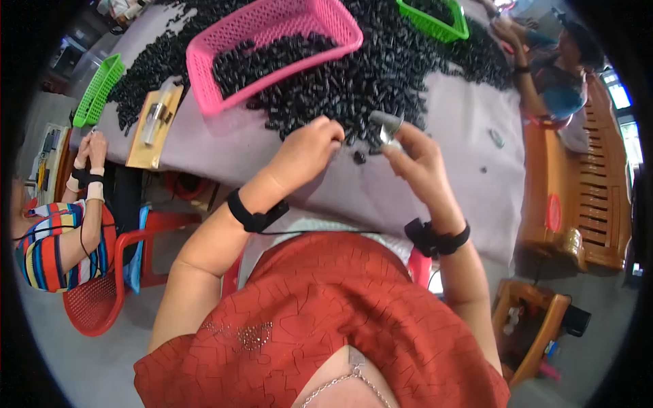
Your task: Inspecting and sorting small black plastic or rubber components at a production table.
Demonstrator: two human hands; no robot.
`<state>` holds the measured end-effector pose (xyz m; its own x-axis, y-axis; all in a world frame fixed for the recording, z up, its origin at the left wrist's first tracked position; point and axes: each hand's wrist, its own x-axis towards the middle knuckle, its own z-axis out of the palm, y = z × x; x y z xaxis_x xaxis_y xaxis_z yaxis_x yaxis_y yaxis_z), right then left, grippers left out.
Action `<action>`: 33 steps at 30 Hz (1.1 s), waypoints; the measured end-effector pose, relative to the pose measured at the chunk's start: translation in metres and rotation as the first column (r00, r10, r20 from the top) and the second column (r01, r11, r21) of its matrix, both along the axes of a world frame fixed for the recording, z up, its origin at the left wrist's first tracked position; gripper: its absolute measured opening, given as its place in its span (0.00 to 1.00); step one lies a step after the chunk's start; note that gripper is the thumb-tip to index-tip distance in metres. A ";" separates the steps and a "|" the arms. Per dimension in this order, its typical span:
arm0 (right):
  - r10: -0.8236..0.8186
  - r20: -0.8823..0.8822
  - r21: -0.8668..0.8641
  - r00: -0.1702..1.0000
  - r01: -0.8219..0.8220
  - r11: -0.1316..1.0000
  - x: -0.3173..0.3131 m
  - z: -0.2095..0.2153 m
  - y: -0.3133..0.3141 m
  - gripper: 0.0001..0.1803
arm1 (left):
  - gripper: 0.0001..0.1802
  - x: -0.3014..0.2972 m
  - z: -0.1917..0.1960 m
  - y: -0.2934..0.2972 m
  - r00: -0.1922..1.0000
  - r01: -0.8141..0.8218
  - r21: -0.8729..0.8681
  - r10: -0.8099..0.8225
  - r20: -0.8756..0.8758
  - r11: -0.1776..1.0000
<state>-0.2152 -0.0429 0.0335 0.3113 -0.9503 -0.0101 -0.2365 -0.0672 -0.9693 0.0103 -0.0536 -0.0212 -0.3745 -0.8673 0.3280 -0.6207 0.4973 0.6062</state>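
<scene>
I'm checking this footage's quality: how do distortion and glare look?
Head view: fisheye bending curves the wooden bench near the right rim; head view: the far-right window is washed out; head view: the silvery piece at the right hand glints, and the black pieces show small highlights.

I'm seeing a pink rectangular openwork plastic basket, semi-gloss. Below it: small black oblong pieces, glossy; small silver metal-looking piece, shiny. Beneath it: pale grey-lilac cloth-like table cover, matt. Right of it: brown slatted wooden bench, glossy.
</scene>
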 end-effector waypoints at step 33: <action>0.212 0.276 0.319 0.937 -0.297 0.900 0.031 -0.025 -0.005 0.24 | 0.18 0.012 -0.013 0.003 0.268 0.699 0.567 0.576 -0.772 0.436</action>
